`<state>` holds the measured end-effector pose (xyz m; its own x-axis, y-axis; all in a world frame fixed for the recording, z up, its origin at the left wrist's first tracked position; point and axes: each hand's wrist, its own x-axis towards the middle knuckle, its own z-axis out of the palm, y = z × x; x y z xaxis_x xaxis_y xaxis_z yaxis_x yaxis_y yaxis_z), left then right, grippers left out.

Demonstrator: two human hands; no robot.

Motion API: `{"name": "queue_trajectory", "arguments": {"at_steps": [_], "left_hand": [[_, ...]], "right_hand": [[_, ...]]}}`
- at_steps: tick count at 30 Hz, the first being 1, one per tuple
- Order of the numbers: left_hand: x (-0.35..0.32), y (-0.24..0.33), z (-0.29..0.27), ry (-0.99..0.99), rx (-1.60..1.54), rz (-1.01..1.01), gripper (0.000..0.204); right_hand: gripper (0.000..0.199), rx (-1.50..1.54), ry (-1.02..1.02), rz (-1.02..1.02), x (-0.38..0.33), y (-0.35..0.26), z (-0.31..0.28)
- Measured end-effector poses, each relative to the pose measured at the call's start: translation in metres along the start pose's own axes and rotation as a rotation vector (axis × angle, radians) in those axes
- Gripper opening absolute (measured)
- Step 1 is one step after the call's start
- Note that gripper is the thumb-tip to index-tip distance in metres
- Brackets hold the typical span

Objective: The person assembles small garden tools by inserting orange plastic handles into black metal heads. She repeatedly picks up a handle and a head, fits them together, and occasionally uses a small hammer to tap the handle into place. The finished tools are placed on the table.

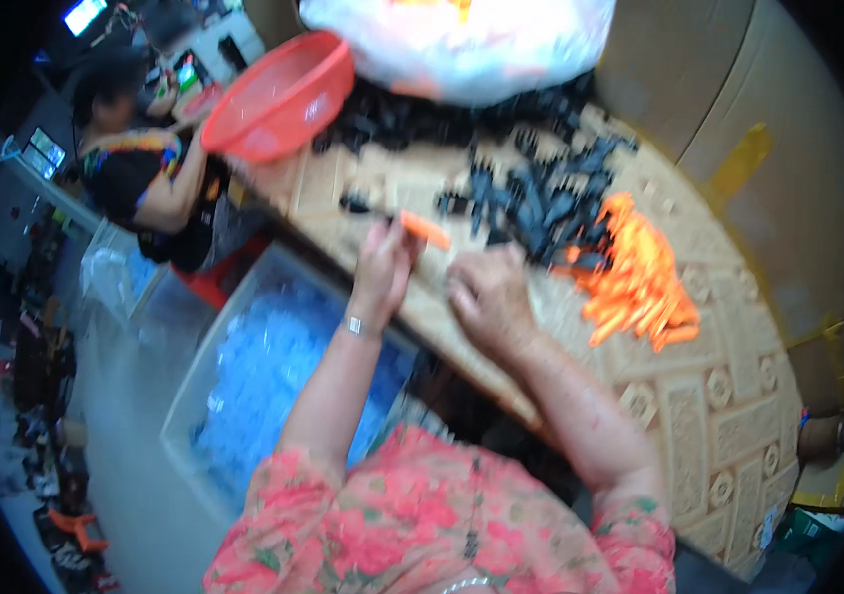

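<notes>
the left hand (382, 272) is pinching an orange part (426, 230) between thumb and fingers, over the table (729, 396) near its edge; a black part (366, 205) is lying close beyond those fingertips, and whether the 2 are joining cannot be told. the right hand (489, 297) is curling its fingers just beside, over the table; whether it is gripping anything cannot be told.

possible faults: (1) the pinch is covering only 1 end of the orange part, so a loosening thumb is likely to be letting it drop; with the bin (180, 404) of blue pieces (268, 371) standing below the edge, a bounce could be sending it in there. (2) the black pile (541, 203) is touching the orange pile (645, 282), so a careless reach could be mixing the 2. (3) the right forearm (590, 411) is passing near the orange pile, and a sideways sweep could be scattering it. (4) the red basin (278, 99) is tilting beside a co-worker (149, 188); a knock could be shifting it toward the black pile.
</notes>
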<state>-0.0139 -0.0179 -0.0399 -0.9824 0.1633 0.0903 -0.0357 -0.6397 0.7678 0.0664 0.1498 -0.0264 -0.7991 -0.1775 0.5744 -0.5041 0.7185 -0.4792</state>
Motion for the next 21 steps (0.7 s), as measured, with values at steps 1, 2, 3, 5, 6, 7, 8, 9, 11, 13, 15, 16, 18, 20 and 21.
{"name": "queue_trajectory", "arguments": {"at_steps": [1, 2, 3, 5, 6, 7, 8, 9, 11, 13, 15, 16, 18, 20, 21], "left_hand": [[0.001, -0.001, -0.003, 0.038, 0.052, -0.038, 0.006], [0.001, -0.002, -0.001, 0.011, 0.067, -0.034, 0.009], [0.003, -0.006, -0.006, -0.044, 0.071, 0.006, 0.010], [-0.001, -0.009, 0.001, -0.053, 0.131, 0.027, 0.011], [-0.002, -0.009, 0.004, -0.064, 0.223, 0.022, 0.012], [-0.005, -0.010, 0.005, -0.070, 0.314, 0.008, 0.012], [-0.006, -0.013, 0.004, -0.078, 0.347, -0.018, 0.014], [-0.005, -0.015, 0.005, -0.092, 0.353, -0.031, 0.013], [-0.007, -0.013, 0.005, -0.112, 0.375, -0.052, 0.013], [-0.007, -0.014, 0.005, -0.114, 0.351, -0.014, 0.013], [-0.008, -0.014, 0.007, -0.116, 0.339, 0.010, 0.013], [-0.006, -0.014, 0.005, -0.134, 0.335, 0.003, 0.014], [-0.006, -0.010, 0.006, -0.123, 0.348, -0.025, 0.012], [-0.005, -0.009, 0.003, -0.102, 0.350, -0.050, 0.011], [-0.006, -0.009, 0.002, -0.098, 0.361, -0.040, 0.011]], "right_hand": [[0.016, 0.017, 0.038, -0.009, 0.001, 0.004, 0.002], [0.016, 0.074, 0.098, 0.048, 0.003, 0.008, 0.001], [0.016, 0.155, 0.140, 0.109, 0.006, 0.008, 0.000], [0.019, 0.330, 0.253, 0.210, 0.021, 0.013, -0.010], [0.020, 0.305, 0.267, 0.192, 0.032, 0.017, -0.021], [0.021, 0.282, 0.275, 0.184, 0.046, 0.014, -0.035], [0.023, 0.206, 0.273, 0.137, 0.061, 0.016, -0.046], [0.024, 0.130, 0.274, 0.093, 0.076, 0.020, -0.056], [0.031, 0.048, 0.268, 0.094, 0.106, 0.028, -0.065], [0.051, -0.129, 0.220, 0.078, 0.128, 0.047, -0.059], [0.060, -0.349, 0.152, 0.029, 0.145, 0.049, -0.053], [0.069, -0.402, 0.100, 0.005, 0.155, 0.053, -0.048], [0.076, -0.599, 0.043, -0.029, 0.177, 0.056, -0.040], [0.087, -0.767, -0.062, -0.012, 0.202, 0.061, -0.034], [0.086, -0.837, -0.082, -0.008, 0.212, 0.067, -0.031]]}}
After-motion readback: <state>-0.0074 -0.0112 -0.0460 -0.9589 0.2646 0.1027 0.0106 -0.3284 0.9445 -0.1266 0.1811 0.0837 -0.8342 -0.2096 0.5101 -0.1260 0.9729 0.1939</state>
